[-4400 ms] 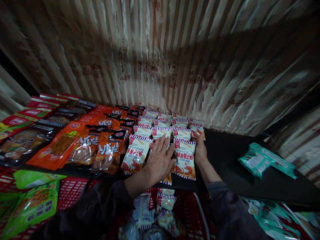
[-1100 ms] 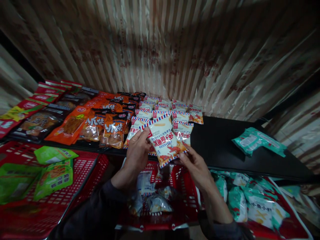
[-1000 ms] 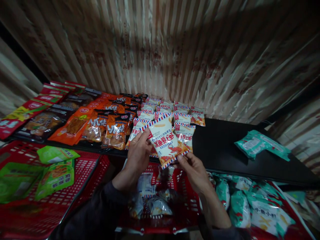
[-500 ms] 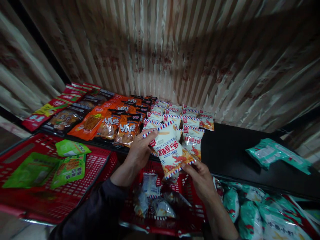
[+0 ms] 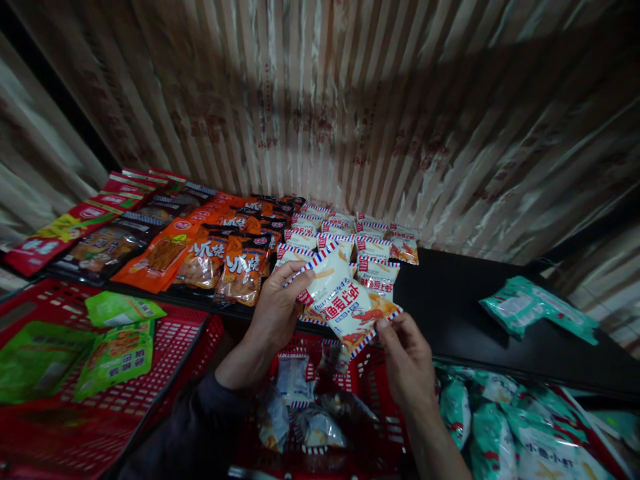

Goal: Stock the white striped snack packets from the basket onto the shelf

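A white snack bag [image 5: 345, 300] with striped edges and red lettering is held up between both hands, tilted, over the front of the black shelf [image 5: 450, 287]. My left hand [image 5: 280, 307] pinches its upper left corner. At its lower right corner, my right hand [image 5: 407, 350] grips the striped edge between thumb and fingers. Behind the bag, rows of matching white bags [image 5: 375, 248] lie on the shelf. Below the hands, a red basket [image 5: 367, 393] holds several more bags, some of them striped [image 5: 294, 379].
Orange-black packets [image 5: 245, 267] and red packets [image 5: 55, 237] line the shelf's left part. A teal packet [image 5: 537, 310] lies at right. Green packets [image 5: 120, 353] sit in a red basket [image 5: 173, 347] at lower left, teal bags [image 5: 545, 447] at lower right. A corrugated wall [image 5: 320, 100] stands behind.
The held bag has turned, its lower end swinging right and slightly up with my right hand. The view has shifted a little, so the shelf goods appear further left.
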Motion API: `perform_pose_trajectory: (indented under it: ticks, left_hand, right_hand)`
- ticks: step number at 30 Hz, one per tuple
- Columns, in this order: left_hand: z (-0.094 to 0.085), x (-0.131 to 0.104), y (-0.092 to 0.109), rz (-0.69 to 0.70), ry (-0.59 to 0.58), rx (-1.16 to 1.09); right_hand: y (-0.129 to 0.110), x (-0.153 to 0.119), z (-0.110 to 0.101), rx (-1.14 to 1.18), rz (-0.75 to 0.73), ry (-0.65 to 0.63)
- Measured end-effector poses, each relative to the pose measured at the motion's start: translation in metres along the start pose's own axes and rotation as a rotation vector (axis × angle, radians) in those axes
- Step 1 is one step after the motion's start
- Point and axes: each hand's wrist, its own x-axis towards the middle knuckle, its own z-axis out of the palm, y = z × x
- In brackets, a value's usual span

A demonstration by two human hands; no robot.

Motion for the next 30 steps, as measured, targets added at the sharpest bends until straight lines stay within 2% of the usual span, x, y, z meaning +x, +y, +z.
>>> perform_pose_trajectory:
  ticks: [5,11,18,24,30]
  left_hand:
    - [-0.002,0.003,-0.005,0.006,0.010,0.040]
    - [-0.003,0.002,-0.006,0.074,0.061,0.043]
    - [-0.007,0.005,-0.007,-0.056,-0.066,0.085]
    - [-0.005,0.002,-0.007,-0.059,-0.145,0.048]
    - [0.000,-0.001,-0.014,-0.105,-0.143,0.025]
  right_hand:
    - [-0.002,-0.001,-0.011,-0.039,0.028,-0.032]
    - [-0.004,-0.007,-0.010,-0.033,-0.001,-0.046]
    - [-0.012,-0.004,-0.003,0.133,0.043,0.054]
    - [-0.011,-0.001,0.001,0.155,0.060,0.133]
    - [-0.006,-0.003,0.005,0.176,0.067,0.166]
